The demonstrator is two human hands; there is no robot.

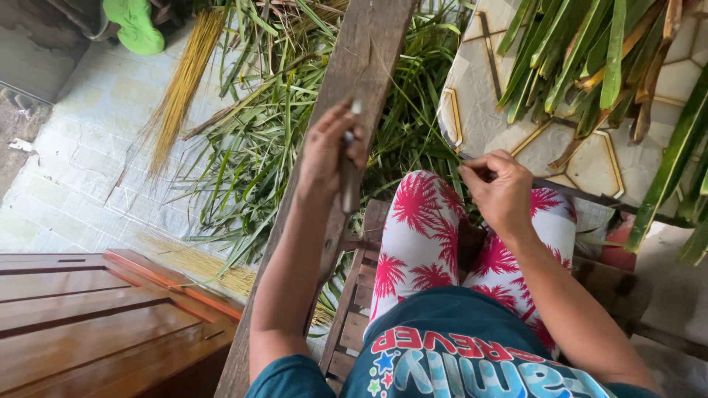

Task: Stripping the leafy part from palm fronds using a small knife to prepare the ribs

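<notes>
Knife (pixel 349 177) gripped in left hand (pixel 328 151) over wooden plank (pixel 369 44); right hand (pixel 501 191) pinches thin strip, green leaves (pixel 251 147) littering tiled floor (pixel 81 147).

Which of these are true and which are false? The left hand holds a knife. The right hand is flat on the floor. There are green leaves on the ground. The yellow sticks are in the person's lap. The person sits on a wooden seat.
1. The left hand holds a knife. True; it is pressed against the long wooden plank.
2. The right hand is flat on the floor. False; it is raised over the knee, fingers pinched on something thin.
3. Green leaves lie on the ground. True.
4. The yellow sticks are in the lap. False; the bundle lies on the tiled floor, far left.
5. The person sits on a slatted wooden seat. True.
</notes>
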